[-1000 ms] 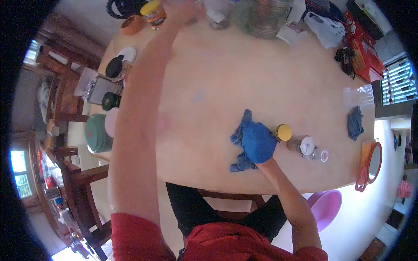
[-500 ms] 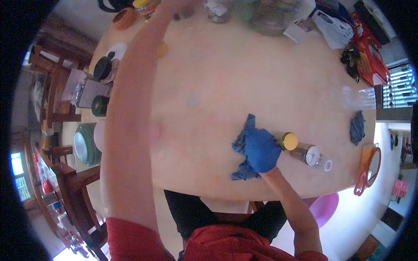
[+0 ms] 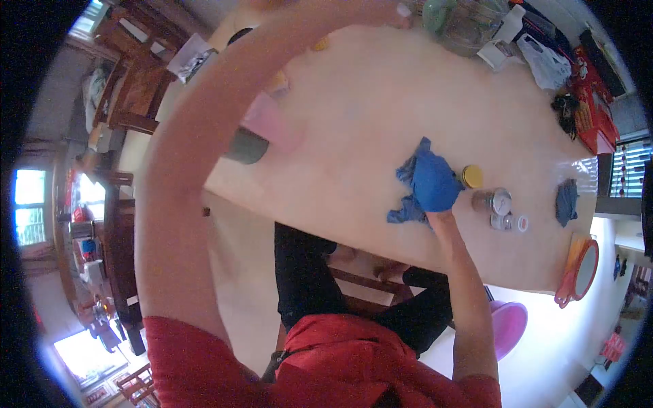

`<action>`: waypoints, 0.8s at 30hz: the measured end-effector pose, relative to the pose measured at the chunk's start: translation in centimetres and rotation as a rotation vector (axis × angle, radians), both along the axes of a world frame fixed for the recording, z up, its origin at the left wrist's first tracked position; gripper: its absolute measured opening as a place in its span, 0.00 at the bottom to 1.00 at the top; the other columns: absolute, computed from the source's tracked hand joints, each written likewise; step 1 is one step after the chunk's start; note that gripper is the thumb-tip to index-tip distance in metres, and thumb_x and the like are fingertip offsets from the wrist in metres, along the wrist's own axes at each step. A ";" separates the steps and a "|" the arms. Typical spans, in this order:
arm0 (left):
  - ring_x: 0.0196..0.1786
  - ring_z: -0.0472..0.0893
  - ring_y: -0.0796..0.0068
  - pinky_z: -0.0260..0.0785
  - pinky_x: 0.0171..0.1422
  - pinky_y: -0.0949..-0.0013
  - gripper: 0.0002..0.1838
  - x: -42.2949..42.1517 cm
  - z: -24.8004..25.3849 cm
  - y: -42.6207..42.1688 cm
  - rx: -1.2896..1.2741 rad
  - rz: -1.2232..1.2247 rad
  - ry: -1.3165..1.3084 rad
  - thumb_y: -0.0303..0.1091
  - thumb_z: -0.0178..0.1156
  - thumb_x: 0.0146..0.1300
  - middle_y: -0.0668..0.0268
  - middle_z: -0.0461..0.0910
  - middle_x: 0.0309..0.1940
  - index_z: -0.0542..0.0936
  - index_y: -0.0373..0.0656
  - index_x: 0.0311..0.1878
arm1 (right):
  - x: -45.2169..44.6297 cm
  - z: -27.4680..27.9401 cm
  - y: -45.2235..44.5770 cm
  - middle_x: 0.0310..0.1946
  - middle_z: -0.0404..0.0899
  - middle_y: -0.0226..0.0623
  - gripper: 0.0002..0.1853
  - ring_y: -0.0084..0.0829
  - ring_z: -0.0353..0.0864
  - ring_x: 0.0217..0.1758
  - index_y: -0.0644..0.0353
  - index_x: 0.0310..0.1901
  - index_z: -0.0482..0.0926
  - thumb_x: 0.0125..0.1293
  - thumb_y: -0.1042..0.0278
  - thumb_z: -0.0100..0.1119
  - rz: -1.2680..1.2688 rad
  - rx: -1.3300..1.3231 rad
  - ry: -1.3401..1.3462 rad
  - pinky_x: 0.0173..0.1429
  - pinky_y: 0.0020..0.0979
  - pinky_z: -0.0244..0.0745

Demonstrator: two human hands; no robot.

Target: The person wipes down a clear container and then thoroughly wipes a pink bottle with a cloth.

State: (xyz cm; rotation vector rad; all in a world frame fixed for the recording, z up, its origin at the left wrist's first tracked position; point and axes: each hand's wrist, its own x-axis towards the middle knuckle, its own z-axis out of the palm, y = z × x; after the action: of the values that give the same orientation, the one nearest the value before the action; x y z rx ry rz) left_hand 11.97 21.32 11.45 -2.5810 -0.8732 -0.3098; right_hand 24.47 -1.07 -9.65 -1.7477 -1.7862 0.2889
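My left hand (image 3: pixel 393 13) is at the top edge, partly cut off and blurred, beside a clear container (image 3: pixel 469 30); what it touches cannot be made out. My right hand (image 3: pixel 439 216) holds a blue cloth (image 3: pixel 435 182) low over the table, and the cloth hides its fingers. Just right of the cloth stands a jar with a yellow lid (image 3: pixel 472 177). Beyond it are a glass jar with a white lid (image 3: pixel 500 201) and a small clear jar (image 3: pixel 503 221).
Another blue cloth (image 3: pixel 566 202) lies on the table (image 3: pixel 340 156) at the right, above an orange-framed mirror (image 3: pixel 585 268). A white plastic bag (image 3: pixel 546 61) and a red bag (image 3: pixel 592 102) are at the back right. A pink basin (image 3: pixel 509 330) is below the table edge.
My left hand has moved right along the far side of the table. The view has turned, so table items appear shifted. My right hand still holds the blue cloth beside the yellow-lidded jar.
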 end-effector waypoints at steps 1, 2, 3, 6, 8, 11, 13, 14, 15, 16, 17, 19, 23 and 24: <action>0.60 0.64 0.52 0.61 0.54 0.43 0.32 -2.0 1.1 -1.4 -0.140 -0.063 0.070 0.52 0.64 0.44 0.56 0.62 0.60 0.73 0.47 0.54 | -0.2 -0.1 -0.1 0.25 0.79 0.40 0.12 0.39 0.79 0.30 0.68 0.41 0.72 0.62 0.69 0.44 -0.003 -0.010 0.004 0.33 0.37 0.74; 0.62 0.63 0.53 0.61 0.55 0.42 0.32 -4.0 2.2 -2.4 -0.280 -0.126 0.136 0.51 0.63 0.46 0.56 0.61 0.62 0.72 0.49 0.55 | 0.1 -0.6 0.0 0.26 0.80 0.42 0.17 0.40 0.80 0.30 0.74 0.47 0.69 0.64 0.68 0.41 -0.023 0.017 -0.138 0.34 0.37 0.75; 0.58 0.67 0.51 0.63 0.56 0.49 0.38 -6.2 2.1 -2.9 -0.245 -0.053 0.180 0.52 0.67 0.40 0.53 0.67 0.55 0.70 0.47 0.56 | -0.3 1.5 0.0 0.26 0.80 0.44 0.17 0.41 0.80 0.31 0.74 0.46 0.69 0.64 0.68 0.41 0.008 -0.160 -0.075 0.34 0.38 0.75; 0.48 0.75 0.50 0.68 0.52 0.56 0.45 -11.3 1.8 -5.6 -0.308 0.149 0.449 0.50 0.72 0.34 0.50 0.74 0.46 0.66 0.46 0.59 | 0.0 -0.1 -0.2 0.26 0.80 0.43 0.16 0.40 0.81 0.30 0.74 0.45 0.70 0.64 0.68 0.41 -0.012 0.024 -0.136 0.34 0.38 0.75; 0.47 0.75 0.49 0.69 0.50 0.56 0.44 -14.4 1.5 -7.6 -0.313 0.189 0.400 0.49 0.72 0.34 0.51 0.75 0.45 0.66 0.44 0.57 | -0.1 -0.6 -0.2 0.26 0.80 0.42 0.15 0.39 0.81 0.30 0.74 0.43 0.70 0.65 0.68 0.40 -0.046 0.026 -0.208 0.34 0.37 0.75; 0.46 0.75 0.49 0.70 0.49 0.55 0.44 -17.3 -1.2 -7.7 -0.303 0.194 0.271 0.47 0.73 0.32 0.52 0.75 0.44 0.66 0.42 0.56 | -0.3 -1.2 0.3 0.27 0.80 0.42 0.15 0.39 0.81 0.31 0.71 0.41 0.71 0.65 0.67 0.39 -0.079 -0.067 -0.077 0.36 0.37 0.75; 0.47 0.75 0.49 0.70 0.50 0.56 0.44 -18.3 -3.4 -7.1 -0.281 0.154 0.186 0.46 0.73 0.32 0.53 0.75 0.44 0.66 0.41 0.55 | -0.7 -0.5 -0.3 0.27 0.80 0.43 0.14 0.40 0.80 0.32 0.70 0.41 0.72 0.65 0.67 0.40 -0.080 -0.153 0.121 0.37 0.37 0.75; 0.48 0.74 0.49 0.69 0.51 0.56 0.45 -18.5 -4.3 -6.9 -0.259 0.120 0.164 0.46 0.74 0.30 0.52 0.74 0.46 0.66 0.40 0.55 | -1.5 0.5 -1.5 0.27 0.79 0.43 0.13 0.42 0.79 0.32 0.67 0.41 0.72 0.64 0.68 0.42 -0.107 -0.109 0.120 0.37 0.38 0.74; 0.50 0.74 0.49 0.68 0.53 0.56 0.46 -18.2 -4.9 -6.8 -0.236 0.084 0.141 0.45 0.75 0.29 0.52 0.73 0.48 0.66 0.40 0.55 | -2.0 1.1 -2.7 0.27 0.79 0.43 0.12 0.43 0.78 0.31 0.65 0.42 0.73 0.62 0.69 0.44 -0.135 -0.064 0.116 0.37 0.39 0.73; 0.50 0.74 0.49 0.68 0.53 0.56 0.46 -17.8 -5.4 -6.4 -0.231 0.072 0.134 0.45 0.75 0.29 0.52 0.73 0.48 0.66 0.40 0.55 | -2.2 0.7 -3.6 0.27 0.79 0.43 0.12 0.43 0.78 0.31 0.65 0.42 0.73 0.62 0.69 0.44 -0.146 -0.058 0.109 0.37 0.39 0.73; 0.51 0.73 0.50 0.66 0.55 0.54 0.43 -17.2 -5.7 -6.2 -0.254 0.192 0.222 0.45 0.74 0.29 0.52 0.71 0.50 0.68 0.42 0.53 | -2.5 -0.2 -4.6 0.27 0.77 0.44 0.10 0.45 0.76 0.30 0.63 0.41 0.73 0.59 0.69 0.47 -0.108 0.187 0.040 0.37 0.40 0.72; 0.52 0.73 0.51 0.64 0.57 0.52 0.40 -16.4 -5.8 -6.7 -0.274 0.299 0.310 0.45 0.73 0.30 0.52 0.69 0.52 0.70 0.44 0.51 | -3.3 -0.1 -6.7 0.27 0.76 0.44 0.10 0.46 0.75 0.28 0.61 0.41 0.73 0.57 0.70 0.51 -0.078 0.431 -0.037 0.36 0.42 0.71; 0.54 0.71 0.51 0.64 0.56 0.50 0.32 -17.0 -6.2 -7.3 -0.208 0.259 0.148 0.41 0.72 0.32 0.55 0.71 0.49 0.73 0.46 0.46 | -4.1 0.7 -9.0 0.29 0.73 0.46 0.17 0.46 0.73 0.26 0.61 0.40 0.73 0.46 0.71 0.62 -0.015 0.335 0.070 0.29 0.42 0.69; 0.55 0.70 0.51 0.64 0.56 0.51 0.30 -16.9 -6.1 -7.1 -0.310 0.282 0.062 0.40 0.72 0.32 0.56 0.71 0.48 0.74 0.47 0.44 | -4.1 0.4 -9.0 0.28 0.72 0.46 0.19 0.45 0.73 0.26 0.60 0.41 0.73 0.44 0.70 0.64 -0.033 0.307 0.070 0.28 0.42 0.69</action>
State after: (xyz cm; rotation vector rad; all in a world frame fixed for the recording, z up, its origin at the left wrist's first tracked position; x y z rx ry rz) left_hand -4.92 14.26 5.31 -2.6727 -1.3341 -0.0130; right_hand 20.42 -10.11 -9.25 -1.5289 -1.6520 0.0566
